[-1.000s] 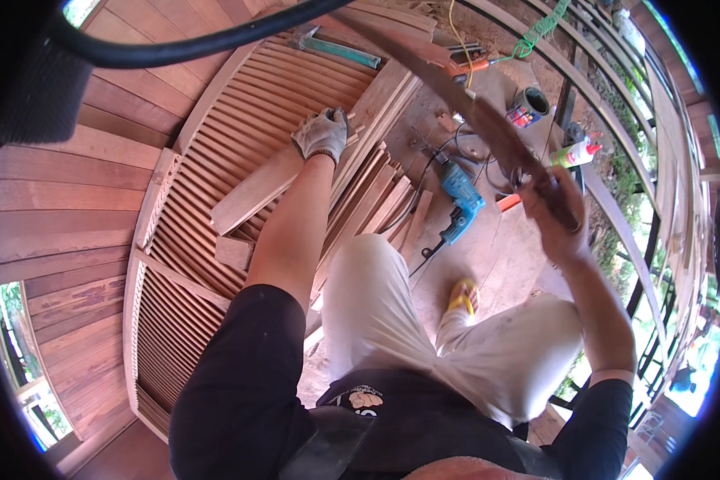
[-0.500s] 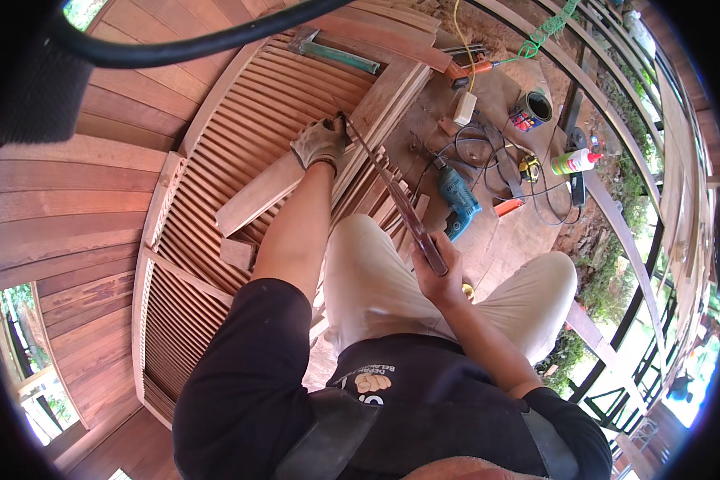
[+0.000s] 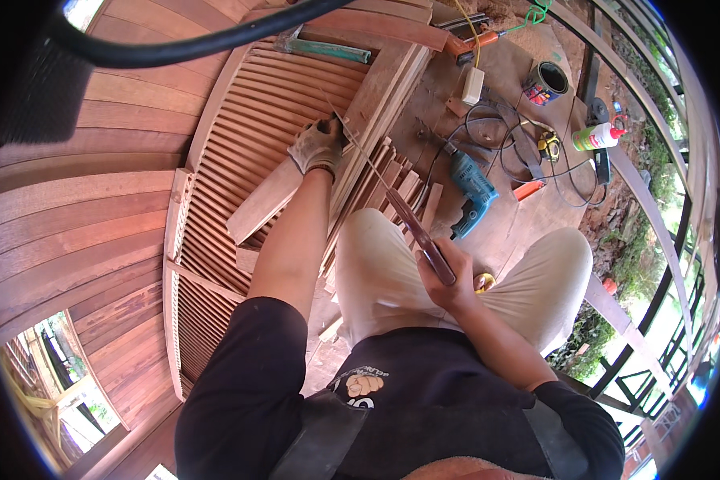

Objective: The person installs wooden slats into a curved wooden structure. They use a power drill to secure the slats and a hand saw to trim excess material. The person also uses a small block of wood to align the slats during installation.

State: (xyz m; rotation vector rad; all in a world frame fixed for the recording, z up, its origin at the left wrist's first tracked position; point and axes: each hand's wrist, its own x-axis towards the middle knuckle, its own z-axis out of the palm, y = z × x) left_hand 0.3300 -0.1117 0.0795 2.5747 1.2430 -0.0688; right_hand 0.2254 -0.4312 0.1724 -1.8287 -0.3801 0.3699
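My left hand (image 3: 317,147), in a worn work glove, is closed over a pale wooden batten (image 3: 262,202) that lies across a slatted wooden panel (image 3: 252,112). In my right hand (image 3: 446,270) is a handsaw (image 3: 409,219), gripped by its brown handle. The thin blade, seen nearly edge-on, slants up and left to the batten's far end, beside my left fingers. Whether its teeth touch the wood cannot be made out. Under the batten's near end sits a short wood block (image 3: 246,258).
Long boards (image 3: 384,88) and loose wood strips (image 3: 392,180) lie right of the panel. Farther right are a blue power drill (image 3: 472,190), a coiled black cable, a can (image 3: 546,83), a glue bottle (image 3: 596,137) and a tape measure (image 3: 548,146). A hammer (image 3: 328,50) rests on the panel's far end.
My view has shifted, so the drill and the panel sit farther right. The saw handle has come slightly back toward me. My left hand keeps its hold on the batten.
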